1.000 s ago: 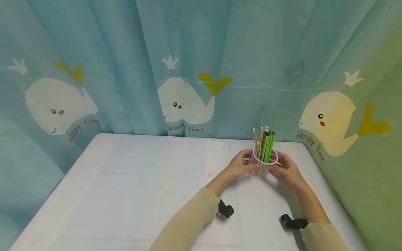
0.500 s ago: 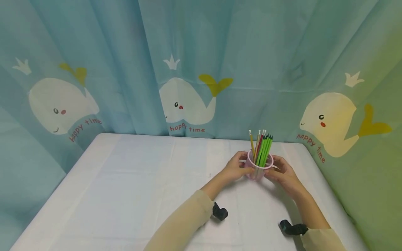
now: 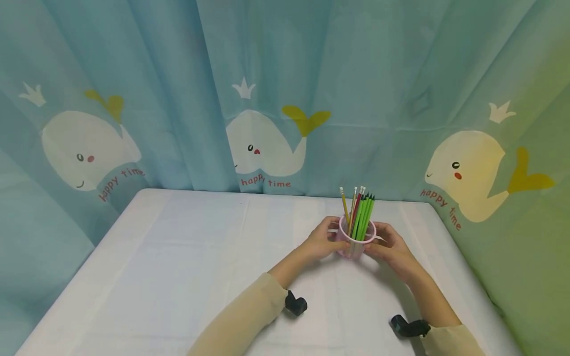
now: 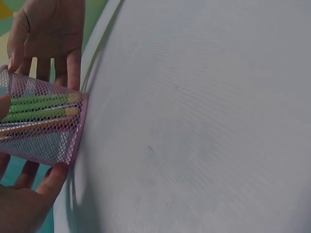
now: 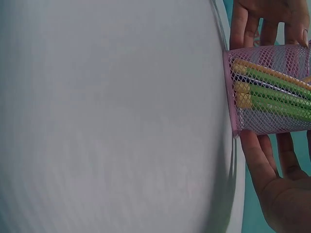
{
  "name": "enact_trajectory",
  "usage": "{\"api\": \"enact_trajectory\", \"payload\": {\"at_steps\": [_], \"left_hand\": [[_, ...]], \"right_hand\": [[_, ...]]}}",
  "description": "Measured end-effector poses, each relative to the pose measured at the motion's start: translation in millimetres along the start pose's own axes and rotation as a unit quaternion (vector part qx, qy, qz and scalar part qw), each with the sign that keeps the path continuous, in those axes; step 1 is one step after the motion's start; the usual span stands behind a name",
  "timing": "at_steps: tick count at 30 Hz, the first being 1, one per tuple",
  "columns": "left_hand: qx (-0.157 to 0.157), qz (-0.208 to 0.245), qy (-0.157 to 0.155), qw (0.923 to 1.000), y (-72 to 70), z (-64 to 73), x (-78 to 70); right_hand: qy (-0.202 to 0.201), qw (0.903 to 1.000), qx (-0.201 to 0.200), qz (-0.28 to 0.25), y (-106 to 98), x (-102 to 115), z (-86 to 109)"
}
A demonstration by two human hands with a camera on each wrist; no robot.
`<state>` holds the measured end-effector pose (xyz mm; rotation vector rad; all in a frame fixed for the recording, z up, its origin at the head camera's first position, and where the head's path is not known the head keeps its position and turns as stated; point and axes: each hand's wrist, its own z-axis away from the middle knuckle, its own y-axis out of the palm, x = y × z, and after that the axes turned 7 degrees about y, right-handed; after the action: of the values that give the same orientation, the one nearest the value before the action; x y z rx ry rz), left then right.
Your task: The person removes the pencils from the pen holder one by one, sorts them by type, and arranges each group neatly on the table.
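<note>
Toward the far edge of the worktop (image 3: pixel 200 262), the head view shows a pink mesh cup (image 3: pixel 355 250) about upright, with green pencils (image 3: pixel 362 217) in its right part and a yellow pencil (image 3: pixel 345 203) leaning out at its left. Left of the cup, the left hand (image 3: pixel 321 241) grasps its side with the thumb in front; right of the cup, the right hand (image 3: pixel 394 249) grasps the opposite side likewise. Behind the cup hangs a curtain (image 3: pixel 378 89).

From the left wrist, the pencils' lower ends show through the mesh near the cup's base. A finger of the left hand reaches the base rim, and the right hand is against the cup's other side. Whether the base rests on the worktop or is just clear of it, I cannot tell.

From the right wrist, both hands again flank the cup, and the pencils slant inside it. For a sound hold, both sides want even, light pressure, since the mesh may flex; moving the hands together, with the cup level, should keep the tall pencils from swinging.
</note>
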<state>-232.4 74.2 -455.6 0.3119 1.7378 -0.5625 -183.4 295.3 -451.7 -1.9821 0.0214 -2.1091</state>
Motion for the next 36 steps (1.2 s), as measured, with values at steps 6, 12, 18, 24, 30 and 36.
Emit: {"api": "enact_trajectory", "payload": {"at_steps": [6,12,18,24,30,36], "left_hand": [[0.001,-0.006,0.004,1.0000,-8.4,9.3,1.2],[-0.001,-0.007,-0.008,0.9999,-17.4,21.4,-1.7],[-0.002,-0.002,-0.012,0.9999,-25.2,30.8,-0.4],[-0.003,0.001,-0.012,0.9999,-32.3,41.3,-0.2],[-0.006,0.007,-0.004,1.0000,-39.4,50.6,0.0],[-0.010,0.016,-0.016,0.9997,-47.1,63.8,-0.1]], "right_hand": [[0.003,0.9999,0.014,-0.004,9,0,-0.2],[-0.001,0.9996,0.027,-0.002,18,0,-2.0],[-0.009,0.9995,0.032,-0.002,30,3,-2.6],[-0.020,0.9990,0.039,-0.001,41,6,-2.5],[-0.022,0.9987,0.045,-0.005,51,6,-3.4],[-0.026,0.9976,0.063,-0.013,61,6,-4.1]]}}
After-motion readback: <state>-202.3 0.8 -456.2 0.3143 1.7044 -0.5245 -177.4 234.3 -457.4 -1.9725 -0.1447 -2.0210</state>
